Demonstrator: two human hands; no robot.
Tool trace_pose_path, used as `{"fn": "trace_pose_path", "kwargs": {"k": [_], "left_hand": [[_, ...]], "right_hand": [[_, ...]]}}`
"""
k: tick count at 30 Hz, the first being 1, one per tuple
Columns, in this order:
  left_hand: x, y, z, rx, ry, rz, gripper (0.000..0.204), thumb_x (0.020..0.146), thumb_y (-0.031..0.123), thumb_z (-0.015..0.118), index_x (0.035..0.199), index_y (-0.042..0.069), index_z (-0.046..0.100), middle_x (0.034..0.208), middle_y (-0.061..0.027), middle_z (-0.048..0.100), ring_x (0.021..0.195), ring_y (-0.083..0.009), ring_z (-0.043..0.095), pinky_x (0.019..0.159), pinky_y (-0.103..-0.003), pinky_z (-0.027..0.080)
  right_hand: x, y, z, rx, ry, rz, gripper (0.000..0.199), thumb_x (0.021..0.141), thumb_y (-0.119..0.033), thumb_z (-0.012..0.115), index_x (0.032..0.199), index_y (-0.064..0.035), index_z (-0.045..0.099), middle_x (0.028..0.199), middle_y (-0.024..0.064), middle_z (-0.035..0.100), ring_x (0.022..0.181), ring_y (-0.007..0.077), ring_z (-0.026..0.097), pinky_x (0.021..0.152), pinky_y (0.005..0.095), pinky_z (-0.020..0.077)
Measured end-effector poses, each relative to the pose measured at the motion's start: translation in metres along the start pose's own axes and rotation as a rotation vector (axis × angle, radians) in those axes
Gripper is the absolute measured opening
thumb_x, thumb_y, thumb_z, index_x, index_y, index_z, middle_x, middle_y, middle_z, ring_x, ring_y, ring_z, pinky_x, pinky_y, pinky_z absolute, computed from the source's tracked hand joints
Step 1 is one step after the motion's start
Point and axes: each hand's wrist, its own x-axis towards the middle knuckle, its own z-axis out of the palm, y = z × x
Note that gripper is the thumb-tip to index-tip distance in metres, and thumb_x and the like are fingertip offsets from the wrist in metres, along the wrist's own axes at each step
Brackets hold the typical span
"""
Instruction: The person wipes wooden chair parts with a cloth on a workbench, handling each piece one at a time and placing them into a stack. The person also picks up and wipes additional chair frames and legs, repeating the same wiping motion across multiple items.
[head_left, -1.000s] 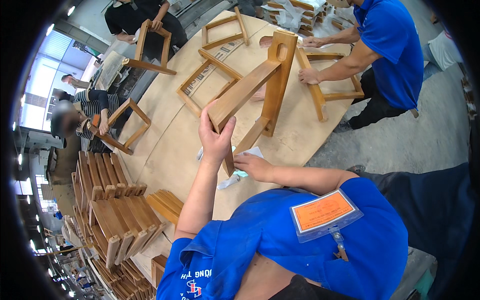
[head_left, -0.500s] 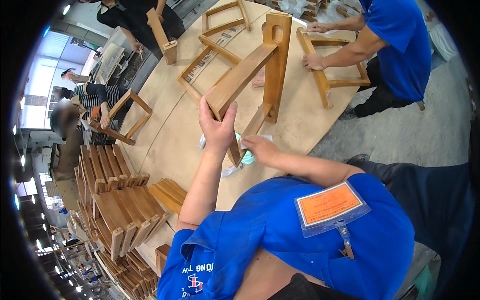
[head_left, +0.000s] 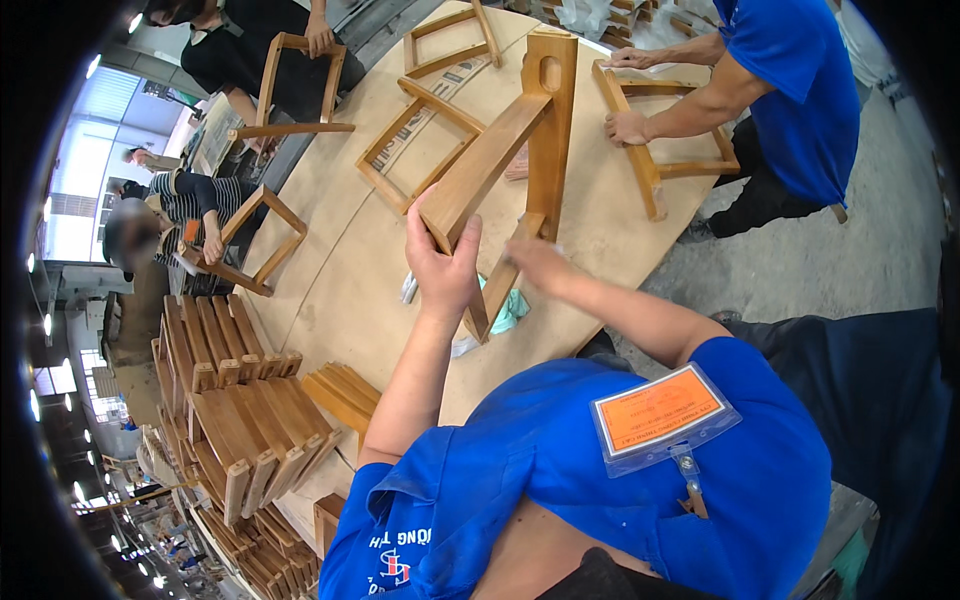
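A brown wooden frame stands tilted up over the table before me, with a slotted upright board at its far end. My left hand is closed round the near corner of its upper rail. Lower down, my right hand presses on the lower rail, smeared by motion. A bit of thin white sheet shows at its edge, mostly hidden by the fingers. Beneath the frame lies a crumpled pale green cloth on the table.
Stacked wooden frames stand at the left, beside several loose slats. More frames lie at the table's far side. A co-worker in blue handles a frame at the right; two other people hold frames at the far left.
My right hand has slid up and away along the lower rail. My left hand keeps its hold, the frame barely shifting. The far-left person in black has turned their frame.
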Motion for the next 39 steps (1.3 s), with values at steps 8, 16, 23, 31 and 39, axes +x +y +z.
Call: {"fn": "trace_pose_path", "kwargs": {"k": [8, 16, 23, 31, 39], "left_hand": [[0.001, -0.003, -0.004, 0.011, 0.017, 0.036, 0.049, 0.082, 0.007, 0.068, 0.125, -0.003, 0.045, 0.110, -0.0117, 0.058, 0.101, -0.0184, 0.056, 0.089, -0.032, 0.045], [0.009, -0.010, -0.010, 0.027, 0.026, 0.047, 0.043, 0.085, 0.011, 0.067, 0.120, -0.003, 0.048, 0.105, -0.0091, 0.058, 0.095, -0.0154, 0.055, 0.085, -0.029, 0.046], [0.025, -0.014, -0.005, -0.015, 0.045, 0.017, 0.038, 0.085, 0.012, 0.068, 0.115, -0.002, 0.050, 0.098, -0.0063, 0.060, 0.088, -0.0128, 0.055, 0.078, -0.028, 0.046], [0.033, -0.011, 0.002, -0.023, 0.048, 0.011, 0.038, 0.085, 0.014, 0.069, 0.115, -0.002, 0.051, 0.098, -0.0064, 0.060, 0.088, -0.0128, 0.056, 0.079, -0.027, 0.046], [0.037, -0.013, 0.000, 0.015, 0.046, 0.000, 0.036, 0.086, 0.013, 0.069, 0.114, -0.002, 0.052, 0.100, -0.0064, 0.062, 0.090, -0.0129, 0.057, 0.079, -0.027, 0.047]], "right_hand": [[0.010, 0.013, 0.018, -0.146, 0.002, -0.191, 0.015, 0.084, -0.013, 0.054, 0.092, -0.0034, 0.062, 0.106, 0.0134, 0.061, 0.105, 0.0334, 0.056, 0.091, 0.0427, 0.0455], [0.029, 0.036, -0.015, -0.001, -0.067, 0.163, 0.026, 0.085, -0.009, 0.055, 0.109, -0.0034, 0.064, 0.116, 0.0148, 0.062, 0.110, 0.0332, 0.055, 0.094, 0.0415, 0.0454], [-0.028, -0.050, -0.003, 0.228, -0.003, -0.255, 0.020, 0.084, -0.008, 0.055, 0.100, -0.0027, 0.065, 0.110, 0.0131, 0.064, 0.105, 0.0323, 0.058, 0.092, 0.0424, 0.0457], [0.029, 0.044, -0.031, -0.009, -0.061, 0.180, 0.028, 0.085, -0.007, 0.055, 0.111, -0.0059, 0.065, 0.116, 0.0148, 0.063, 0.111, 0.0314, 0.056, 0.096, 0.0409, 0.0456], [-0.024, -0.040, -0.022, 0.099, -0.206, -0.157, 0.024, 0.085, -0.011, 0.055, 0.107, -0.0083, 0.065, 0.119, 0.0121, 0.061, 0.110, 0.0311, 0.057, 0.093, 0.0417, 0.0469]]}}
